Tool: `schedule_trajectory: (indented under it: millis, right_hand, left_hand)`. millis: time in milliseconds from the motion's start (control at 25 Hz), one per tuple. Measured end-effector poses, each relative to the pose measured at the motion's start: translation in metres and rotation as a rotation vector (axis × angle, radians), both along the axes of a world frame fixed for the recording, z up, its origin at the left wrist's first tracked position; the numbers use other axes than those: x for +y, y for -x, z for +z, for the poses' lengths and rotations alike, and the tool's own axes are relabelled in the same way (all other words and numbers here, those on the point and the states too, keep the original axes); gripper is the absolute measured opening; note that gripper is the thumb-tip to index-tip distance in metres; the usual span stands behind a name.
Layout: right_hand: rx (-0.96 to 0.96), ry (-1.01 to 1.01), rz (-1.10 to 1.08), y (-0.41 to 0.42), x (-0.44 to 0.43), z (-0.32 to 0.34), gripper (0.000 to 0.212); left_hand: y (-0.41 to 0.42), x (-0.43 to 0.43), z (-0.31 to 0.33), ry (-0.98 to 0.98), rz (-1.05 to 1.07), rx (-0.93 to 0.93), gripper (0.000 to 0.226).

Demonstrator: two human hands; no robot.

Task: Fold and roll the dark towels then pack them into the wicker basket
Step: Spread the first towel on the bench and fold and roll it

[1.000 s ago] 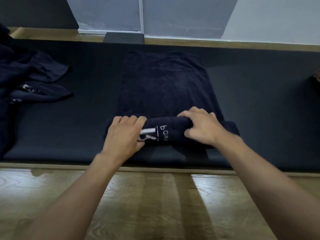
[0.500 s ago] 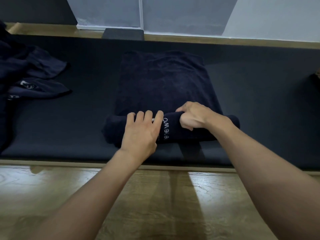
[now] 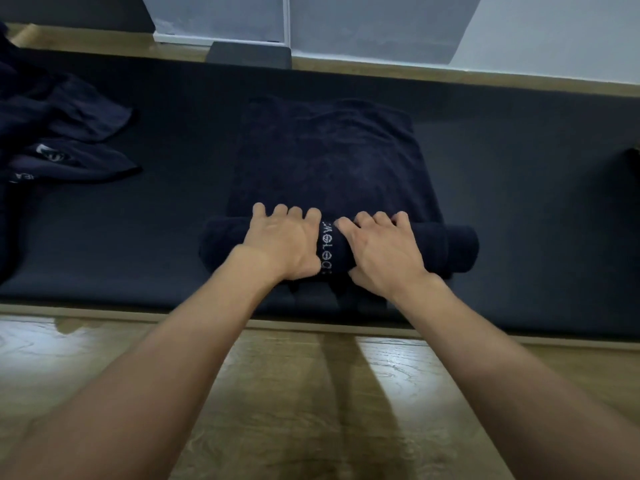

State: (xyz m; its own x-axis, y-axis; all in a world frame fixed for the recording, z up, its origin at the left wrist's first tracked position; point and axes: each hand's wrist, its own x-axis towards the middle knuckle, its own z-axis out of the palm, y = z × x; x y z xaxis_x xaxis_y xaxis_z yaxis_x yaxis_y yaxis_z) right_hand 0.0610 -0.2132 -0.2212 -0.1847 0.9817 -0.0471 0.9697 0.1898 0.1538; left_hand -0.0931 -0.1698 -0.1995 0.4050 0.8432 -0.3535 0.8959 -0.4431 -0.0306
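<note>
Dark towel, half rolled, lies in the middle of a dark mat spread on a wooden floor. Its near end is wound into a thick roll that runs crosswise close to the mat's front edge, while the rest stretches flat and slightly rumpled toward the far wall.

Both of the person's bare hands are on the roll, side by side near its middle. The left hand grasps it with the fingers curved over the top and the thumb tucked against the near side. The right hand grips it the same way, fingers bent over the far edge of the roll. A strip of white lettering on the towel shows in the narrow gap between the two hands — too distorted to read. The ends of the roll stick out past each hand, the right end further.

At the left edge of the mat, well apart from the roll, a heap of loose dark towels lies crumpled, with pale markings showing on the nearest fold. Beyond the mat, a small dark block sits against the base of the pale wall.
</note>
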Motion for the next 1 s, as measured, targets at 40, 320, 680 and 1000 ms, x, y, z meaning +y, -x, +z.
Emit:
schedule_trajectory:
  millis: [40,320,680,1000]
  right_hand:
    - [0.034,0.047,0.010,0.001,0.006,0.008,0.052]
    - [0.317,0.534,-0.120,0.002,0.028,0.040,0.062]
    - [0.111,0.070,0.027,0.007,0.011,0.016,0.046]
    - [0.224,0.400,-0.072,0.014,0.019,0.039,0.064]
  left_hand:
    - [0.001,-0.012,-0.004,-0.089,-0.029,0.051,0.072]
    - [0.008,-0.019,-0.015,-0.277,-0.066,-0.065,0.052]
    - [-0.014,-0.015,0.005,-0.046,0.071,0.171,0.068]
    - [0.019,-0.005,-0.007,-0.166,-0.092,-0.116,0.041]
